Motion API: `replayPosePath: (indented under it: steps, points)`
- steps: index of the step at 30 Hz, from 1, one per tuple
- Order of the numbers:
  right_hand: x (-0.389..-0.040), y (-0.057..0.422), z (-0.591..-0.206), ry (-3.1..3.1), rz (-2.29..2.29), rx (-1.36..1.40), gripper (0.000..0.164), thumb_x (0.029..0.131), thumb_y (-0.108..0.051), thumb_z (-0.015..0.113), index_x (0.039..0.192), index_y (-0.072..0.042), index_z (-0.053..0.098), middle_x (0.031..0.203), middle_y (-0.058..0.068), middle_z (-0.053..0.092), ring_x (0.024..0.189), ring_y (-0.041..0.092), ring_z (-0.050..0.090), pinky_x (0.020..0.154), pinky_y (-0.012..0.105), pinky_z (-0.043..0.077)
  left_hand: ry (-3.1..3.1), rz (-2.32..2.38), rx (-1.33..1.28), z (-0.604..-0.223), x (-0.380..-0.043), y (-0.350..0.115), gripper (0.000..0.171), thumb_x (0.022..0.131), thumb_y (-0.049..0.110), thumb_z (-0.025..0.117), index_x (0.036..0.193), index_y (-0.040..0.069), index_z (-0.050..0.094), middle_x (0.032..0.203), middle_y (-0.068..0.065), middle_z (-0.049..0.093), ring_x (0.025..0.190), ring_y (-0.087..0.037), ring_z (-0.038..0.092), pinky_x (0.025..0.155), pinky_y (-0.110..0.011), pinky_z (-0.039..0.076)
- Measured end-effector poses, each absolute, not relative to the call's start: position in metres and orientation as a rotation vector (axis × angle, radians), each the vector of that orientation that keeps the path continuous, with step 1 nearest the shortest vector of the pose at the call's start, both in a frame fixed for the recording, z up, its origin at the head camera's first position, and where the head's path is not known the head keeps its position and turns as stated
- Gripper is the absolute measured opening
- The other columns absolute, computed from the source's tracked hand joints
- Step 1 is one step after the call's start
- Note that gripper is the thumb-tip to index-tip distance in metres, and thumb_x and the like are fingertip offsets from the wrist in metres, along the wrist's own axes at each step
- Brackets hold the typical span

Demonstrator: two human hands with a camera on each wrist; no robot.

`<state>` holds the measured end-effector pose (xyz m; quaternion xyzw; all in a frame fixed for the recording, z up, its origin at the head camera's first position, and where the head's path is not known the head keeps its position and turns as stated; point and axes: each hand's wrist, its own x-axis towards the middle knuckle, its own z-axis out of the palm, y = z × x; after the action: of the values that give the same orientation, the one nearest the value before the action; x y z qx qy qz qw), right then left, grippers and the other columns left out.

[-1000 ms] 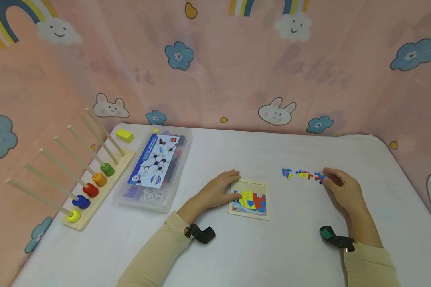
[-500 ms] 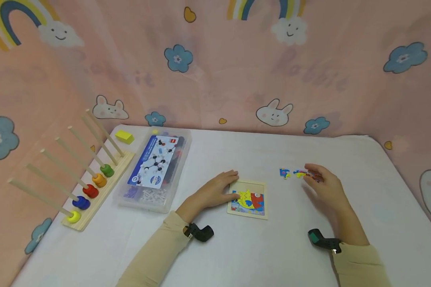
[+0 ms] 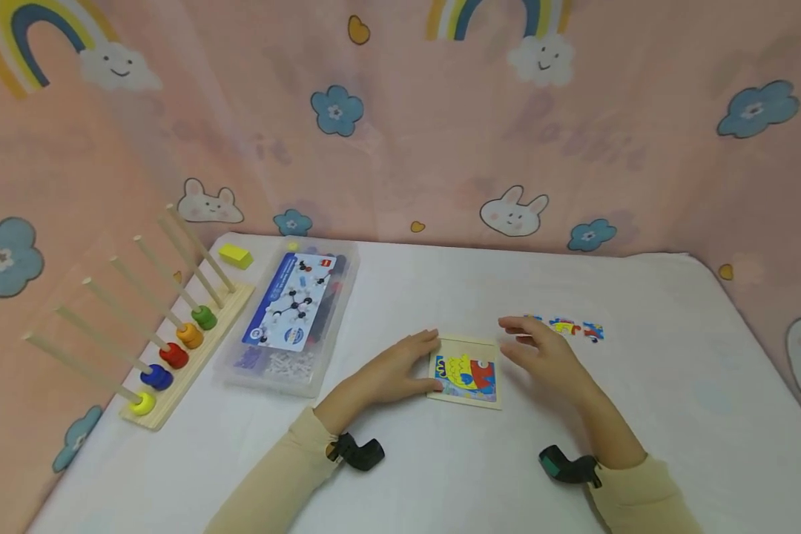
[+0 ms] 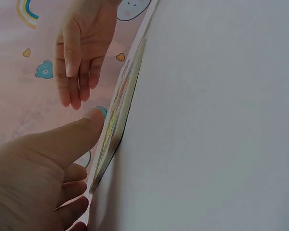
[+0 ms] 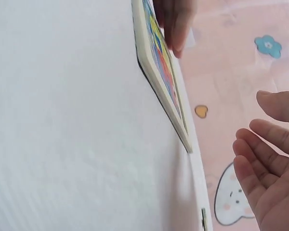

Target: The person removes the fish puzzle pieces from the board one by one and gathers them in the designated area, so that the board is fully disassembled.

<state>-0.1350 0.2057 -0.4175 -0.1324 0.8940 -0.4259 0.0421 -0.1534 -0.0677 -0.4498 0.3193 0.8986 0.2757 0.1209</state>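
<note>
Left hand at puzzle board, lower centre; right hand near its right edge. Both: thumb and fingers apart.

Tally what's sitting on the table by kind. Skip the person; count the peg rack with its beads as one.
Wooden jigsaw tray: 1
Loose jigsaw pieces: 3, one partly behind the right hand
Molecular model kit box: 1
Wooden peg rack: 1
Yellow block: 1
Total: 7
</note>
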Motion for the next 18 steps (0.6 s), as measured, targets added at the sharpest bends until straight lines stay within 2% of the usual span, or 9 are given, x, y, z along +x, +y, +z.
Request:
replayPosePath:
  steps: [12, 18]
  points:
    - [-0.128, 0.156, -0.426, 2.575, -1.259, -0.559, 0.044, 0.09, -0.016, 0.064, 0.131, -0.006, 0.051, 0.132, 0.013, 0.055, 0.12, 0.031, 0.053, 0.101, 0.049, 0.046, 2.712, 0.796, 1.052, -0.46, -0.15, -0.071, 0.068, 0.089, 0.043, 0.063, 0.141, 0.004, 0.044, 0.153, -0.005, 0.033, 0.143, -0.019, 0.028, 0.12, -0.035, 0.02]
    - [-0.131, 0.14, -0.435, 2.647, -1.139, -0.638, 0.037, 0.089, -0.012, 0.064, 0.125, -0.004, 0.057, 0.122, 0.009, 0.058, 0.114, 0.026, 0.054, 0.1, 0.048, 0.046, 2.72, 0.799, 1.065, -0.463, -0.151, -0.073, 0.068, 0.088, 0.043, 0.064, 0.14, 0.004, 0.045, 0.153, -0.005, 0.034, 0.142, -0.018, 0.029, 0.12, -0.034, 0.02]
